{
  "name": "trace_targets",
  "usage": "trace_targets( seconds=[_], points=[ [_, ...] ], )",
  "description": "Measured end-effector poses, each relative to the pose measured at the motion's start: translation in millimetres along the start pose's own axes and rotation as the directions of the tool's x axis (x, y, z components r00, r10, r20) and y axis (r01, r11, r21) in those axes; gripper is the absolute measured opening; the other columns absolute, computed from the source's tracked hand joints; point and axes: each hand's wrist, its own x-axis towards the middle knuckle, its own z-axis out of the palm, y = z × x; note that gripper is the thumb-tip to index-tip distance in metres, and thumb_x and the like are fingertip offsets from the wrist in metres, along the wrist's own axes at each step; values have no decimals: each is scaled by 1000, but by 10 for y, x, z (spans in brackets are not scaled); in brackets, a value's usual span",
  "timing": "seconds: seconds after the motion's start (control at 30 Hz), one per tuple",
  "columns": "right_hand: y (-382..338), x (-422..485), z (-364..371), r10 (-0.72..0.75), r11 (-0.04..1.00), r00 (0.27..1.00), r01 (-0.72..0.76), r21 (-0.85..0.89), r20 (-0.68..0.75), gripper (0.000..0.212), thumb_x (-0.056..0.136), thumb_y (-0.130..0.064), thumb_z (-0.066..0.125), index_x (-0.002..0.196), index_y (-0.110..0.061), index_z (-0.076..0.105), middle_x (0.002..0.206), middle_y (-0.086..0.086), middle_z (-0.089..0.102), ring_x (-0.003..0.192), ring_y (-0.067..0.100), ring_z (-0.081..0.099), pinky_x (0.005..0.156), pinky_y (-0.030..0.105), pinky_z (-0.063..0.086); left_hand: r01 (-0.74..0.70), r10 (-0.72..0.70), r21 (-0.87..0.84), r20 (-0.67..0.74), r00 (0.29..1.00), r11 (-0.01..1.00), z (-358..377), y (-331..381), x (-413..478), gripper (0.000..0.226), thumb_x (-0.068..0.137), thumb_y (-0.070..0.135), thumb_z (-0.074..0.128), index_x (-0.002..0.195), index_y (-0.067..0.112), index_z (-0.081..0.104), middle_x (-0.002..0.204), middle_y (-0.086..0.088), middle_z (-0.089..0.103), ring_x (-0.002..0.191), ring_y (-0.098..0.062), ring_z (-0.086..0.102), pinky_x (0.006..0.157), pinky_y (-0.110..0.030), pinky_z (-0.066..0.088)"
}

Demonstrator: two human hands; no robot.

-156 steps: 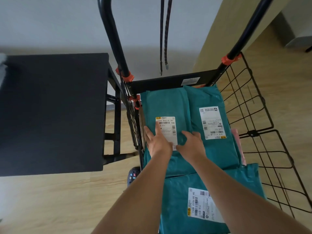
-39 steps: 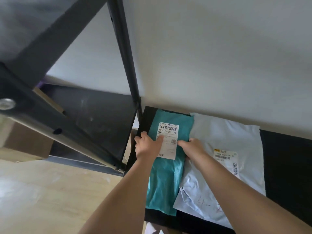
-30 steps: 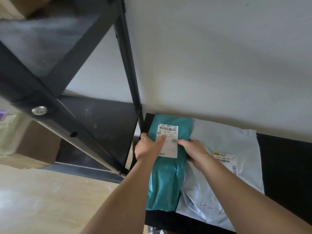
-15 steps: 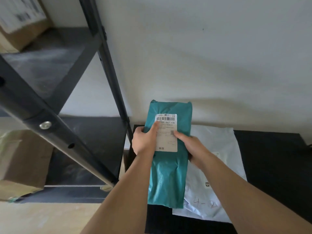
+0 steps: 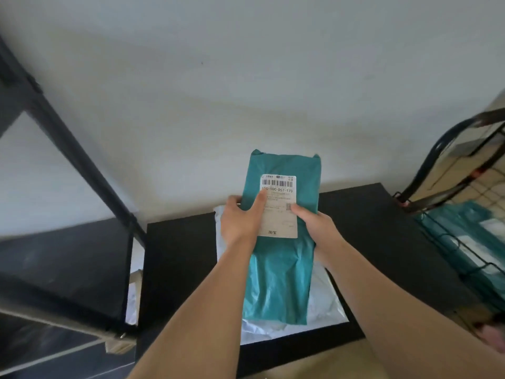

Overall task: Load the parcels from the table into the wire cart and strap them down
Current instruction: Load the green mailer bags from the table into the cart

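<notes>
Left hand (image 5: pixel 240 224) is clamped on the left edge of the teal parcel (image 5: pixel 281 272), thumb laid across the shipping label (image 5: pixel 279 207), fingers tucked out of sight behind the bag. Right hand (image 5: pixel 314 224) grips the right edge the same way, thumb at the label's side. Both hands have it, and it's up! A second ago this parcel lay flat at the table's back left corner, tucked against the white mailer (image 5: pixel 326 300). Now it's clear of the surface, held upright with the label facing the camera, its top edge showing against the wall (image 5: pixel 246 77).

Below it, the white mailer lies on the black table (image 5: pixel 382 228), left of the middle, one crumpled corner reaching towards the front edge. It hasn't gone anywhere since the lift began.

And the view has swung right. Half a second ago the dark shelving unit (image 5: pixel 82 162) filled the left half of the picture; now it's pushed out to the left edge. Coming in on the right, just beside the table's right edge, is the wire cart (image 5: pixel 448 149), its curved black frame blurred. Inside, behind the mesh, sit the teal bags (image 5: pixel 461 242) those hands were pressing flat five seconds back. Pale wood floor (image 5: pixel 328 359) shows below the table's front edge.
</notes>
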Motion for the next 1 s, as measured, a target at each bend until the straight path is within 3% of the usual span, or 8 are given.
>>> trace_targets(
  seconds=[0.17,0.3,0.43,0.57,0.73,0.87,0.93,1.0],
  points=[
    [-66,-157,-830,-11,992,998,19,125,-63,23,87,-19,73,107,-9,68,93,8,77,81,26,75,62,35,59,-69,68,1,169,983,998,642,159,-470,46,69,66,71,90,29,52,82,19,60,75,-1,60,58,-20,44],
    [-94,-336,-1589,-18,987,992,39,157,-129,24,85,-19,74,106,-8,68,91,10,76,79,28,75,62,37,59,-50,51,-10,309,950,999,1178,205,-978,58,65,67,75,99,24,55,87,16,64,77,-2,63,57,-20,46],
    [-132,-514,-2333,-16,987,980,46,152,-198,24,84,-19,76,105,-8,69,87,10,77,75,28,75,62,38,59,-17,30,-34,419,907,999,1723,254,-1485,44,65,54,82,92,27,60,93,10,70,81,-9,68,66,-26,56],
    [-149,-684,-3065,-18,988,967,56,144,-252,17,84,-16,75,99,-9,70,78,7,76,64,23,74,47,30,56,56,-14,-68,503,864,996,2254,298,-1989,38,66,41,88,91,25,63,92,6,72,81,-12,71,69,-28,59],
    [-100,-872,-3933,-14,995,949,44,89,-314,24,83,-14,75,105,-8,69,95,11,76,85,31,73,73,45,60,183,-99,-87,583,807,979,2844,286,-2624,38,70,22,87,100,16,65,96,0,74,83,-18,72,73,-36,61],
    [-58,-998,-4515,4,995,932,32,91,-364,22,82,-16,76,101,-9,67,84,8,77,76,28,74,58,38,60,211,-123,-71,619,776,975,3213,325,-3044,31,73,17,85,95,18,63,91,1,73,76,-15,72,53,-26,57],
    [-43,-1059,-4730,6,993,927,39,112,-374,21,82,-15,76,99,-9,66,81,7,77,70,26,74,54,35,58,210,-134,-49,627,768,976,3369,358,-3194,29,75,17,83,94,20,61,93,1,72,78,-16,71,55,-28,57],
    [-38,-1113,-4925,6,993,921,41,111,-390,22,81,-14,74,101,-10,66,86,9,76,77,30,73,64,41,61,221,-146,-40,635,758,974,3540,389,-3295,27,77,18,82,95,19,61,96,-2,72,80,-19,71,61,-32,59]
  ],
)
